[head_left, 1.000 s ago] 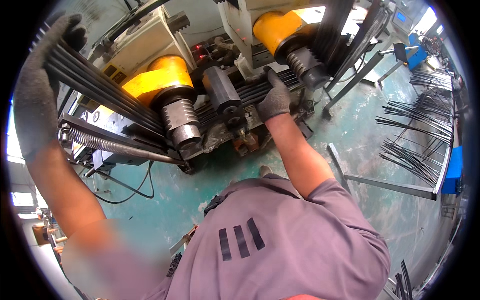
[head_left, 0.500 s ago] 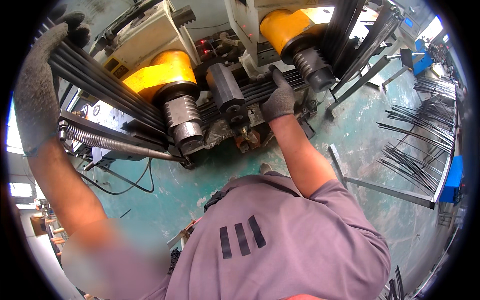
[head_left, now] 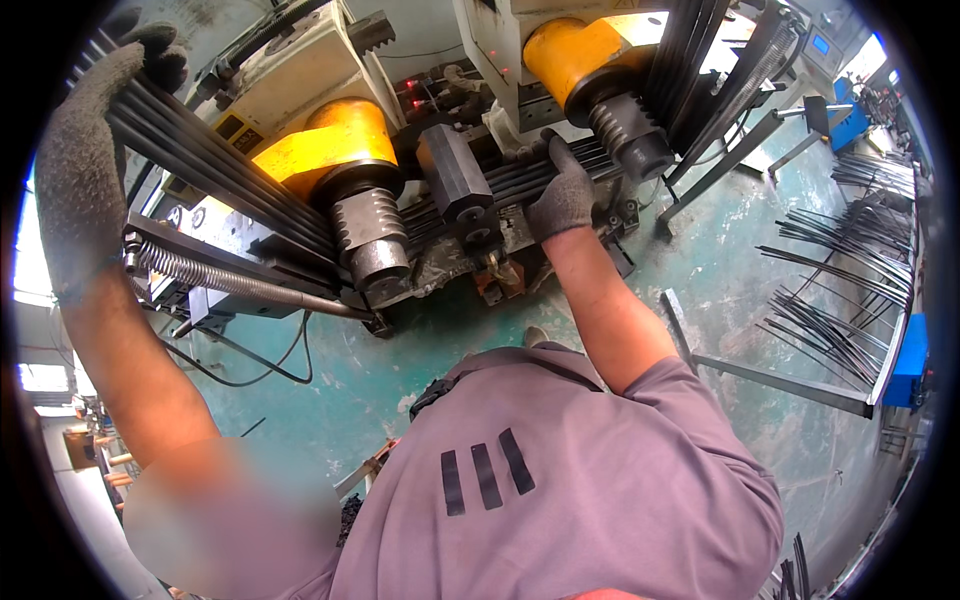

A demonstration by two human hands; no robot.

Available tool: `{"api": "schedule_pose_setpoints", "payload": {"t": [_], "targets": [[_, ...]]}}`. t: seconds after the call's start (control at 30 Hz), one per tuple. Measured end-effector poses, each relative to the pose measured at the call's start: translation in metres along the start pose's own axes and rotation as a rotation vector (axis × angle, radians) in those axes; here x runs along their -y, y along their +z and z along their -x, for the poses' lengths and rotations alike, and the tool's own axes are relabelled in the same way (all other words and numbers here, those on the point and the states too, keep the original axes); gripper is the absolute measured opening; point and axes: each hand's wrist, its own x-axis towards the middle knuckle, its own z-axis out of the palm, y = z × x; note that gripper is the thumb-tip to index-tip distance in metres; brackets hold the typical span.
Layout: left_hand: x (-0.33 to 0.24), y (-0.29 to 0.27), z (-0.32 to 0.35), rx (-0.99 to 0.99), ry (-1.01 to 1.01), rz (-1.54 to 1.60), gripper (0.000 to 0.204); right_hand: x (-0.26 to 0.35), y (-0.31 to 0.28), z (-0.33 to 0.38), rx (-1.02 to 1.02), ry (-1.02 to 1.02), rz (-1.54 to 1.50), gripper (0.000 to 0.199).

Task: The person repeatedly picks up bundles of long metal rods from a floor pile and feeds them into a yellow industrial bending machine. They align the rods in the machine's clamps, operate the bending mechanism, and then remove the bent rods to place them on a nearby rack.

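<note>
Dark metal rods [head_left: 225,180] run in a row through a bending machine, rising on both the left and right sides. At the upper left, my left hand [head_left: 85,170] in a dark grey glove is wrapped round the raised ends. My right hand [head_left: 563,200], gloved too, grips the level middle stretch of rods [head_left: 512,184], thumb on top. A dark faceted block [head_left: 455,178] sits over the rods left of that hand. Grooved rollers, one at left [head_left: 368,225] and one at right [head_left: 628,130], hang below yellow arms [head_left: 345,140] and press beside the bends.
A long spring on a bar [head_left: 230,280] juts out beneath the left rods. On the right stand a metal frame leg [head_left: 720,165] and a rack rail [head_left: 780,385] with many loose rods [head_left: 830,330]. A black cable [head_left: 290,375] loops above the green floor [head_left: 330,400].
The whole view has shifted very slightly. Both hands keep their hold on the rods, and neither the rods nor the machine has visibly moved.
</note>
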Motion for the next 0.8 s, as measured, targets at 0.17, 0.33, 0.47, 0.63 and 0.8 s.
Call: {"api": "schedule_pose_setpoints", "payload": {"t": [0.17, 0.33, 0.47, 0.63, 0.8], "targets": [[-0.017, 0.013, 0.000, -0.086, -0.181, 0.085, 0.037, 0.002, 0.010, 0.008, -0.057, -0.003, 0.018, 0.020], [-0.005, 0.007, -0.001, -0.040, -0.081, 0.035, 0.036, 0.002, 0.005, 0.006, -0.007, 0.002, 0.034, 0.020], [-0.013, 0.001, 0.005, -0.084, -0.049, -0.160, 0.037, -0.001, 0.001, 0.003, 0.017, 0.003, 0.040, 0.019], [-0.068, 0.009, 0.010, -0.158, -0.231, -0.008, 0.040, 0.004, -0.004, 0.006, 0.026, 0.010, 0.036, 0.015], [0.029, -0.026, 0.017, 0.053, -0.153, -0.136, 0.038, 0.004, 0.002, 0.020, -0.125, 0.031, 0.078, 0.012]]}}
